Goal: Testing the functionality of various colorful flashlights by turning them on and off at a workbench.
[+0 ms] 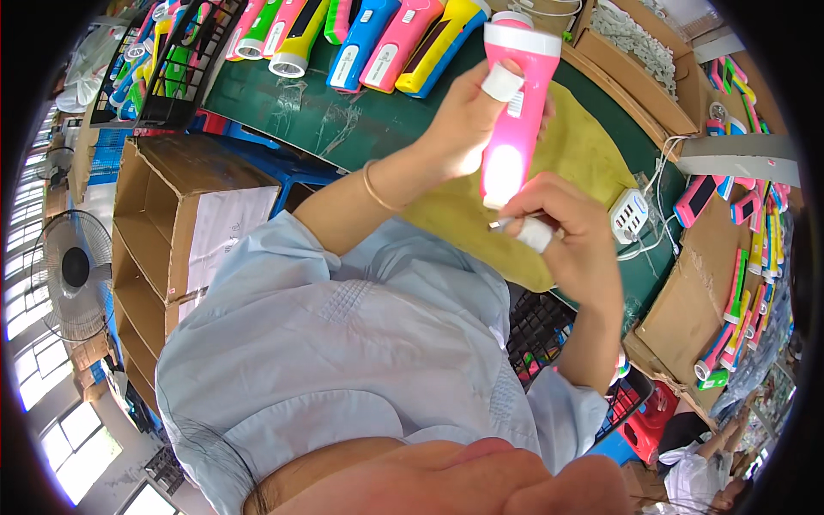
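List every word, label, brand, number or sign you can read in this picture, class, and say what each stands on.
None can be read reliably:
Held torch, in the left hand: marks near its switch, too small.
Blue torch: tiny marks on its white label, too small.
Pink torch beside it: same.
White sheet on the carton: faint marks, too blurred.

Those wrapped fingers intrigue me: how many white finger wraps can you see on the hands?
2: one small white wrap on the left hand, another white wrap on the right hand. More may be hidden.
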`<state>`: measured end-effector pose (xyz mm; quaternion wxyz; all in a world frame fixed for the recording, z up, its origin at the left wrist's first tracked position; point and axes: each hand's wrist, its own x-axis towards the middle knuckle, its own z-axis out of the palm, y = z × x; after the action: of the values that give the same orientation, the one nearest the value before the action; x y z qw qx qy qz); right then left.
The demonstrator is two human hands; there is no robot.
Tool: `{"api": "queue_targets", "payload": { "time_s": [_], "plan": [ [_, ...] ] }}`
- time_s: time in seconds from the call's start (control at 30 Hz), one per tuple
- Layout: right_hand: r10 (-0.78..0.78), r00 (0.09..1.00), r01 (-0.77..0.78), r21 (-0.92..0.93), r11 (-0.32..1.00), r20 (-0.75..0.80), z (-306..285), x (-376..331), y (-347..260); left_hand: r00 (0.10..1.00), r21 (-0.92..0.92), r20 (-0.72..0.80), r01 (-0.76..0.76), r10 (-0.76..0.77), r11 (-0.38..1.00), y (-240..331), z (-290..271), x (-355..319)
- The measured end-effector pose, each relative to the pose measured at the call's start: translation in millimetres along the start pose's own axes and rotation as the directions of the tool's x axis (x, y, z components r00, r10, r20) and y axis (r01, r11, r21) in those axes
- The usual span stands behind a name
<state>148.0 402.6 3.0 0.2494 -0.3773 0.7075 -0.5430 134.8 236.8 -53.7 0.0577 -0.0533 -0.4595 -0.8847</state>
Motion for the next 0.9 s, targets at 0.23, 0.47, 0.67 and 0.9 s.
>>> {"api": "queue_targets", "payload": {
  "time_s": [0.23, 0.47, 0.67, 0.9],
  "plan": [
    [-0.659, 0.749, 0.551, -0.618, 0.561, 0.07, 49.6, -17.6, 24.8, 0.97, -0.562, 0.163, 0.242, -0.18, 0.791, 3.8, -1.9, 3.7],
    [-0.648, 0.71, 0.187, -0.814, 0.55, -0.275, 64.2, -10.0, 14.6, 0.916, -0.766, 0.397, 0.366, -0.059, 0.529, -7.5, 2.6, -3.3],
    [0.037, 0.738, -0.133, -0.091, 0.987, -0.674, 65.4, 8.1, 46.7, 0.982, -0.041, 0.179, -0.048, 0.055, 0.998, 4.4, 9.7, -12.5],
    [0.108, 0.761, -0.107, 0.04, 0.993, -0.639, 39.4, -16.5, 59.0, 0.963, 0.103, 0.005, 0.266, -0.268, 0.958, 23.8, -1.8, -2.2]
  ]
}}
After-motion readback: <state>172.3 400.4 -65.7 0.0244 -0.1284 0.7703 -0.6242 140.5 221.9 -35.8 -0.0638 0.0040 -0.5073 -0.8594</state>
